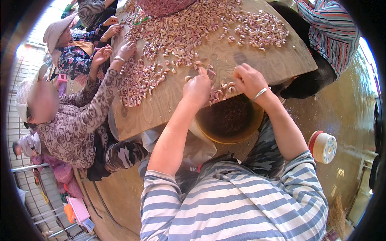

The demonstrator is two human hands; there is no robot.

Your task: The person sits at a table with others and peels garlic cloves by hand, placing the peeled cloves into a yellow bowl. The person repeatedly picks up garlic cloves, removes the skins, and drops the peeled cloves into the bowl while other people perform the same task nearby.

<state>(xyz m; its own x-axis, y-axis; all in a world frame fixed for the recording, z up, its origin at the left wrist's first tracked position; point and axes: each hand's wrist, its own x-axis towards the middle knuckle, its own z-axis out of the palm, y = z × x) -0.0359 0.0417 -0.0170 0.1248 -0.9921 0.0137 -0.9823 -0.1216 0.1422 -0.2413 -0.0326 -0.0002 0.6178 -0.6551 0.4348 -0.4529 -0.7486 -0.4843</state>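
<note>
Many garlic cloves (181, 36) with pinkish skins lie spread over a wooden board table (259, 63). My left hand (197, 87) is above the table near its front edge, fingers curled, thumb pointing away from me; whether it holds a clove is hidden. To its right, my right hand (248, 79), with a bangle at the wrist, has its fingers bent inward at the edge; I cannot tell if something is pinched there. Between the hands lies a small group of loose cloves (215, 93). Under the edge stands a round yellow-rimmed tub (230, 120) with dark reddish contents.
A co-worker in a patterned top (75, 126) reaches over the table's left side, with another person (75, 57) beyond. A person in a striped shirt (334, 33) is at the right. A full mesh sack (166, 6) lies at the far side. A white round container (322, 147) stands on the floor.
</note>
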